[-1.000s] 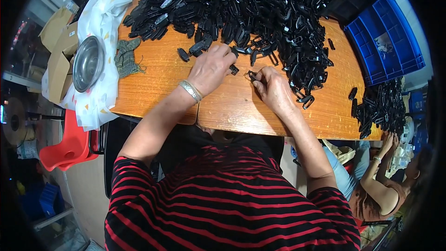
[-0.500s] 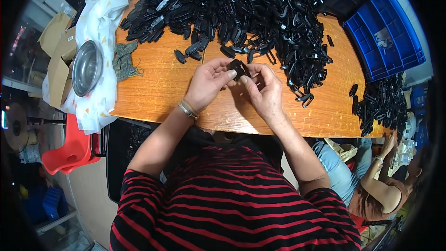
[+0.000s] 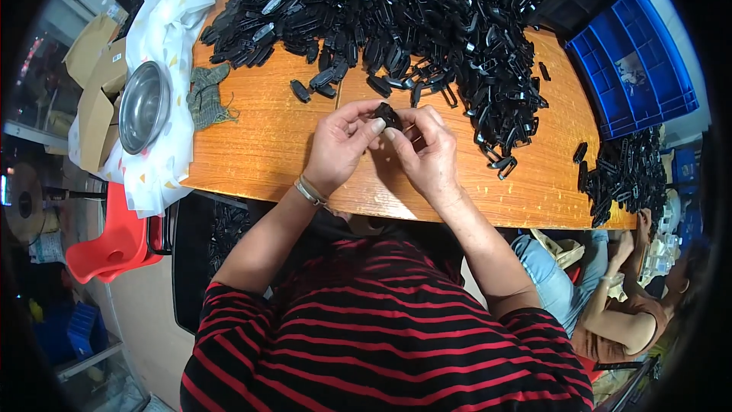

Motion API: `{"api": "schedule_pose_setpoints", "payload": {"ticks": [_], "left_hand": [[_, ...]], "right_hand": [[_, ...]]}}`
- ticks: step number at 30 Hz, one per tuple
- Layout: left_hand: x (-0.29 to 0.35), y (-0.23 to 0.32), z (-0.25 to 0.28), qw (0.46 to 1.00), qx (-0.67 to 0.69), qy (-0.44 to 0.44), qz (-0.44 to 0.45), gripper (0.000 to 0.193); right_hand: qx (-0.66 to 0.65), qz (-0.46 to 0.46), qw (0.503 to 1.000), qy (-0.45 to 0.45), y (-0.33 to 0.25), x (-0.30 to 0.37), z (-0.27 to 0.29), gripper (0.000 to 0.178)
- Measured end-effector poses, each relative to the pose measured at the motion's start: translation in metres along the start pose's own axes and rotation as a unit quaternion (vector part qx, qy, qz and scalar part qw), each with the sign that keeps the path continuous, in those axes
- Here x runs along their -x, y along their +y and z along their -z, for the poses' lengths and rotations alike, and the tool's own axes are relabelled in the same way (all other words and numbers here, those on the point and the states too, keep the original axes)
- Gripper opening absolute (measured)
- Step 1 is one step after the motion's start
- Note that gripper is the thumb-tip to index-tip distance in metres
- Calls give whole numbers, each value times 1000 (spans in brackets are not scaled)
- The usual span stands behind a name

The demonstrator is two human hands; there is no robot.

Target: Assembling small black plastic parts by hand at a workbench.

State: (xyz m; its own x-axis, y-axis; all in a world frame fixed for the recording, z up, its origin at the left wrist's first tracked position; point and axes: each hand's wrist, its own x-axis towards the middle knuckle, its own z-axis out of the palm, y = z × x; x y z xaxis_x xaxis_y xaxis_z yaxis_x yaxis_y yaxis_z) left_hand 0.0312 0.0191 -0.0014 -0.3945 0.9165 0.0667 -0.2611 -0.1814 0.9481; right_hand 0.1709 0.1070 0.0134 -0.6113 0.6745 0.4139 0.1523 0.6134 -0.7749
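Observation:
Between the fingertips of both hands is a small black plastic part (image 3: 388, 115), partly covered by the fingers. My left hand (image 3: 339, 143) pinches its left side, thumb on top. My right hand (image 3: 425, 149) grips the other side with thumb and bent fingers. Both hands are just above the near part of the wooden table (image 3: 267, 118). Beyond them spreads a large heap of similar black plastic parts (image 3: 381, 15), some slim and oval, some like open frames. A few loose black parts (image 3: 324, 80) lie in front of the heap.
A metal bowl (image 3: 143, 107) rests on patterned white sheeting (image 3: 171, 38) at the left, beside a grey-green knit glove (image 3: 207, 95). A blue crate (image 3: 637, 69) stands at the right, near a smaller black pile (image 3: 621, 172). A co-worker (image 3: 621, 320) sits at the lower right.
Both hands have shifted slightly left, and the black part between them is turned a little. The co-worker's arms have moved slightly.

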Motion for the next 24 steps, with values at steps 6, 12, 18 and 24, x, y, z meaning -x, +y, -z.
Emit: {"api": "schedule_pose_setpoints", "payload": {"ticks": [6,12,18,24], "left_hand": [[18,-5,-10,997,-64,45,-24,25],[24,1,-9,1000,14,20,12,31],[40,17,13,995,44,65,56,36],[112,88,108,913,-363,-1,187,33]], "right_hand": [[55,17,998,-2,-12,12,-11,35],[-35,-21,997,-69,-16,23,-25,43],[-42,-17,995,-93,-34,24,-48,40],[45,118,976,-178,-5,2,-11,24]]}}
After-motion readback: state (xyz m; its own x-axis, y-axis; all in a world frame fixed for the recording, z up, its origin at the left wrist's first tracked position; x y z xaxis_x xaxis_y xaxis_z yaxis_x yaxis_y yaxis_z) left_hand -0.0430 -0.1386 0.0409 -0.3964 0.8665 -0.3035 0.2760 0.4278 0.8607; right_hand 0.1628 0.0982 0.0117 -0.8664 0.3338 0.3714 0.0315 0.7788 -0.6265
